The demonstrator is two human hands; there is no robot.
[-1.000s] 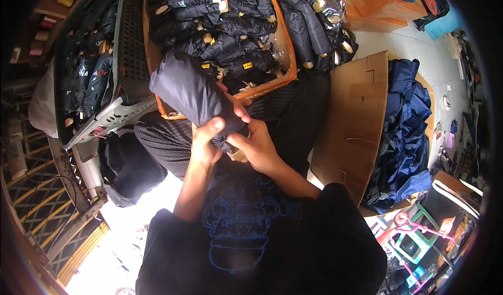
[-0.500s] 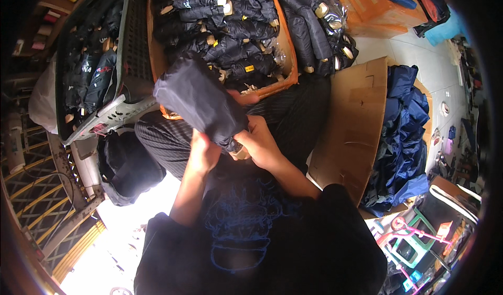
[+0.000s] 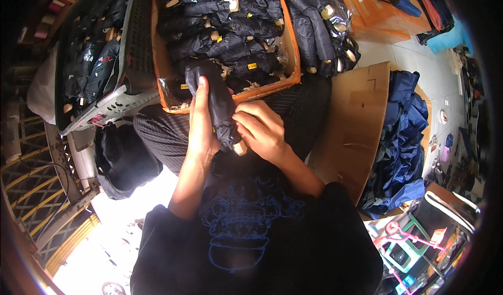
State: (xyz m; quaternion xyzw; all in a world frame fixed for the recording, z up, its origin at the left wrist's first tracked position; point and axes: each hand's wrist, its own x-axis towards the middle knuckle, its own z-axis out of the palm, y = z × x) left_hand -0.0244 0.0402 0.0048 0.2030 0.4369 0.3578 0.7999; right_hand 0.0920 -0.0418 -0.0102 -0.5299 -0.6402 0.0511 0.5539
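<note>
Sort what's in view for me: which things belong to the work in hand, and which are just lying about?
In hand: folded black umbrella, held by left hand and right hand; orange box of packed umbrellas.

Lying about: grey crate, cardboard sheet, blue fabric pile, black bag.

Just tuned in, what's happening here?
A seated person holds a folded black umbrella in both hands over their lap. The left hand lies flat along it; the right hand grips its lower end by the pale handle. An orange crate of similar umbrellas sits just ahead.
</note>
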